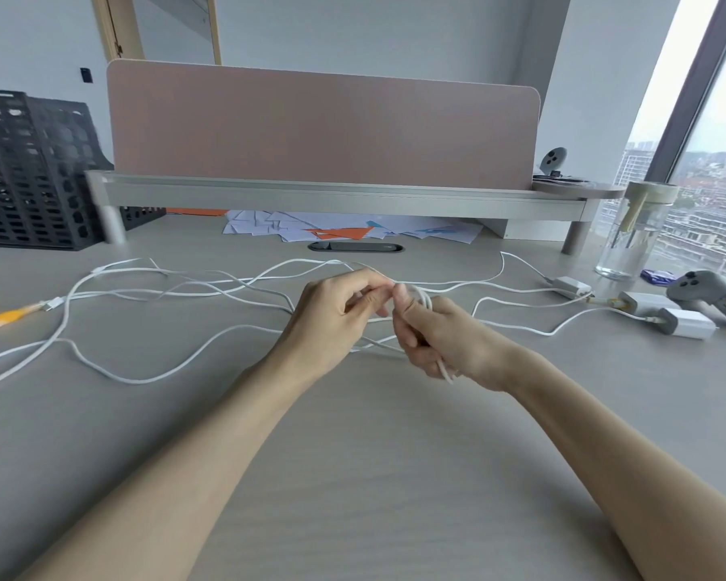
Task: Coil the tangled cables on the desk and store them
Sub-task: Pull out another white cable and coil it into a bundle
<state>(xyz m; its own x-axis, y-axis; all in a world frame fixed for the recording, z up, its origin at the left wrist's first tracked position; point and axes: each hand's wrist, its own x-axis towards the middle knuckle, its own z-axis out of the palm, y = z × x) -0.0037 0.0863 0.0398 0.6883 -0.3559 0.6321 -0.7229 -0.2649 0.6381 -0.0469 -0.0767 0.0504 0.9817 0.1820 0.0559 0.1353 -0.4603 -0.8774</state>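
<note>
Nearby, tangled cables sprawl across the desk (chargers, bottle at right).

You've got a pale wood-grain bench running up to a pink divider panel, and a grey riser shelf on round legs stands just in front of it. Black mesh file racks at your far left, white wall behind. Light wooden frame on that wall, top left. Tall window on your right with a dark mullion; flat overcast daylight, city blocks far below outside
</note>
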